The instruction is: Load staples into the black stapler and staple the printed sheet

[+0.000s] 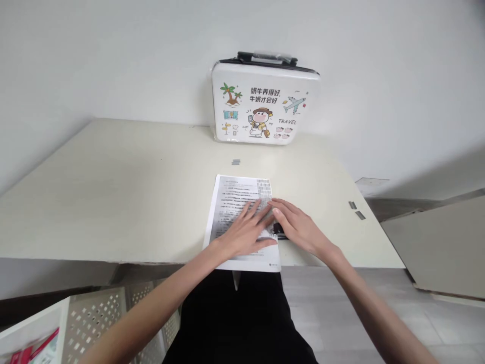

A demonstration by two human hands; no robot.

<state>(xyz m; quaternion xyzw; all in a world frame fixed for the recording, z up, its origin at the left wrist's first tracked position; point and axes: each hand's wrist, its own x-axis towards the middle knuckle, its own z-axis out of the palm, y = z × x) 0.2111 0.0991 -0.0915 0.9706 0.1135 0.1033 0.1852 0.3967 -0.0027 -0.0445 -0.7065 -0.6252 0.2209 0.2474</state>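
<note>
Several printed sheets or a single page, too hard to tell which, lie as white paper [227,202] at the table's front edge, the lower end slightly past it. My left hand [246,230] rests flat on the paper with its fingers spread. At the paper's right edge sits a small black stapler [279,230], mostly hidden beneath my right hand [297,225]. The fingers of that hand curve over the stapler and press on it, their tips close to my left fingertips.
A white cartoon-printed case [265,106] stands against the wall at the back of the table [113,192]. Short grey strips [235,162] lie behind the paper, and more grey strips [356,210] near the right edge. Below left is a perforated plastic basket [94,313].
</note>
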